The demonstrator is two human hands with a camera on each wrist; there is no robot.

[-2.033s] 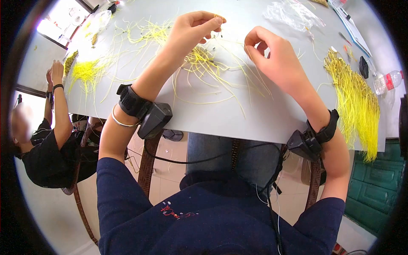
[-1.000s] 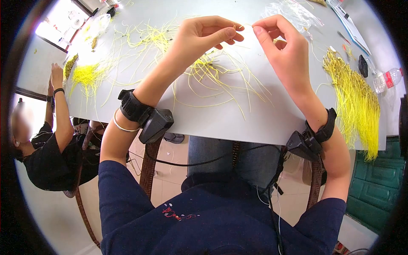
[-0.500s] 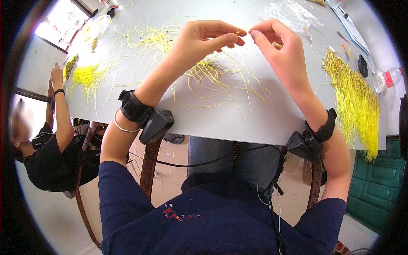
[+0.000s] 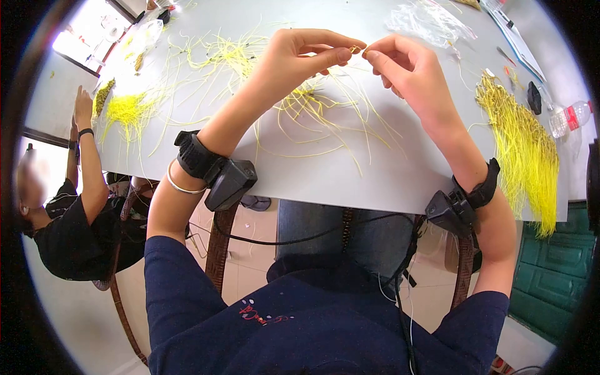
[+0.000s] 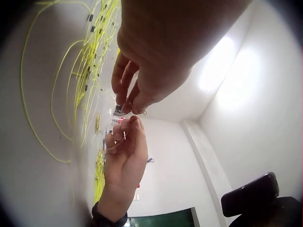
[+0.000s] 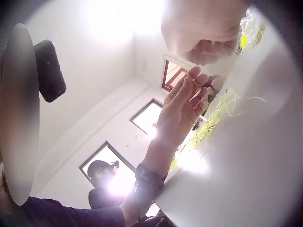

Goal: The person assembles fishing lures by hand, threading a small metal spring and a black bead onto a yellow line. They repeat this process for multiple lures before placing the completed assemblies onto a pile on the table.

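In the head view my left hand pinches a small gold-coloured wire piece between thumb and forefinger, above the table. A tiny ring shows at its end in the left wrist view. My right hand meets it from the right, thumb and forefinger pinched together at the piece's near end; its other fingers are curled. A thin pale line crosses the right fingers in the left wrist view. Below the hands lies a loose tangle of yellow lines with small black bits on them.
At the right edge of the table hangs a thick bundle of yellow lines with gold tops. Near it are a water bottle and a clear plastic bag. Another yellow pile lies left, by a seated person.
Both hands have risen and come together from apart. My right hand left the tangle, and its fingertips have closed in on the gold piece; a tan bit seen in its palm is out of view.
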